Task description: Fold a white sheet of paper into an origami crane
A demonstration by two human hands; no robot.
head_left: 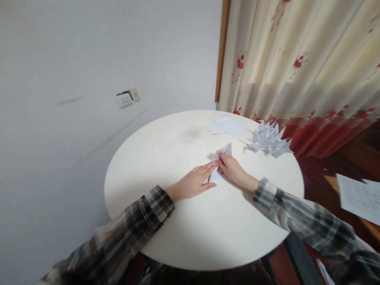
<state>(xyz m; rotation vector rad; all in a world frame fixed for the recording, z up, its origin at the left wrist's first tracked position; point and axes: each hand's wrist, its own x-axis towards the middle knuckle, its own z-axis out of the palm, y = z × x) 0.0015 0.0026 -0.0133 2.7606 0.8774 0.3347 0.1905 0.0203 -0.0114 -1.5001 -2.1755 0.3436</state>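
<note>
A folded piece of white paper [227,150] lies at the middle right of the round white table, with both hands on it. My left hand [194,181] rests on its left side, fingers stretched out and thumb apart, the fingertips pressing the paper. From the right, my right hand [233,169] pinches the paper between thumb and bent fingers near its centre. One pointed corner sticks up beyond the right hand, and another part shows below between the two hands. The hands hide the middle folds.
The round white table [166,150] bears several folded paper cranes [270,138] heaped at its right edge and flat white paper sheets [227,126] at the back. A wall socket [124,99] is at left, a flowered curtain [297,67] behind. Written papers [359,198] lie off to the right.
</note>
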